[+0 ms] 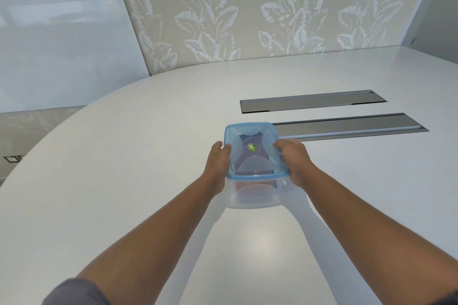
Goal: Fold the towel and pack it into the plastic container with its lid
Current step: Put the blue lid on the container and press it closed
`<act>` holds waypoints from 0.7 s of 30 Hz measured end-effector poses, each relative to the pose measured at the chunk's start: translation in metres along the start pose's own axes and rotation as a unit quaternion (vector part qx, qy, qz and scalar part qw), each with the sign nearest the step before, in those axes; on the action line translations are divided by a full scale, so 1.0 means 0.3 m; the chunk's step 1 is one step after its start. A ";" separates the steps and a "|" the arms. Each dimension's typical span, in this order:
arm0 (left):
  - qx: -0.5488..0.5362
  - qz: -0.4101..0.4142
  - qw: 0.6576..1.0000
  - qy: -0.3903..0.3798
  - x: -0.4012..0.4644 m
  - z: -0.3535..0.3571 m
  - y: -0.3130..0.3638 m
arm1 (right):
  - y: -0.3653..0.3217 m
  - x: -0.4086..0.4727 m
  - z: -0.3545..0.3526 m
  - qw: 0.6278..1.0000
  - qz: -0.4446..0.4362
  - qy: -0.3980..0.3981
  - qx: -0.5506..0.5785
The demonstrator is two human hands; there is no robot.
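Pressing blue lid (255,153) onto clear container (252,195) at table (124,156) centre, reddish towel (247,187) showing inside. Left hand (219,161) at 9 o'clock, right hand (296,158) at 3, fingers curling over lid edges. Risking uneven seating, 12 o'clock corner popping, container sliding.

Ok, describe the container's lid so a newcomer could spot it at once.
On the white table, just before the nearer metal strip, sits a clear container between both hands. Its lid is the only blue translucent piece, with a small green sticker at its centre.

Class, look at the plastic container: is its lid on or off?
On. The blue lid covers the container, both hands at its sides. Whether it is snapped shut cannot be told.
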State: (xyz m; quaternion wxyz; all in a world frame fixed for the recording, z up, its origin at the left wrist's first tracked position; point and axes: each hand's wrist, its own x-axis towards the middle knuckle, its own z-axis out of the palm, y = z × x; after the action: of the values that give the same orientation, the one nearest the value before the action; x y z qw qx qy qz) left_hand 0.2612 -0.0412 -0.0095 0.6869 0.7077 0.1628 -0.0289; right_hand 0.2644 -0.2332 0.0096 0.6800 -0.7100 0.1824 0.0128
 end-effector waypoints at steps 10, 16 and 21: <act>-0.116 0.002 0.993 0.011 -0.146 -0.061 -0.016 | 0.042 -0.147 0.032 0.986 -0.002 -0.087 0.142; -0.089 -0.008 0.996 0.023 -0.200 -0.112 -0.041 | 0.090 -0.224 0.058 0.986 -0.001 -0.094 0.134; -0.054 0.002 0.998 0.013 -0.218 -0.115 -0.030 | 0.085 -0.243 0.050 0.991 -0.007 -0.092 0.095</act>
State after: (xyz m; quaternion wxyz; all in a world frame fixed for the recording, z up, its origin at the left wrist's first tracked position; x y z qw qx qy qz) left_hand 0.1907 -0.0198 0.0009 0.7219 0.6703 0.1717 -0.0102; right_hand 0.1929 -0.2012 0.0032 0.7586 -0.6391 0.1138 0.0559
